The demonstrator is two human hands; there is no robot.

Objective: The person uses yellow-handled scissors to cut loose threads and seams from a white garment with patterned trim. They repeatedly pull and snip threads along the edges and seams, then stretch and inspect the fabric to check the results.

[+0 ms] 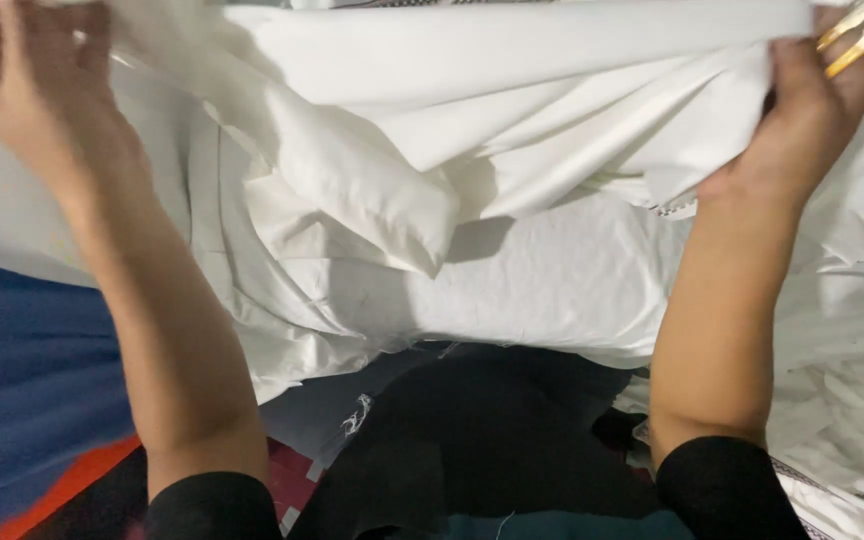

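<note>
**Fingers and fabric run out of view**

The left hand (37, 75) is blurred, its fingertips cut off by the top edge. The right hand (812, 100) hides its fingers behind the white cloth (512, 110). The gold-coloured scissors (857, 35) show only in part, at the corner.

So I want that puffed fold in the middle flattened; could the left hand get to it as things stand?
Probably yes: the left hand grips the white cloth just beside the fold, nothing between, though it must let go first.
</note>
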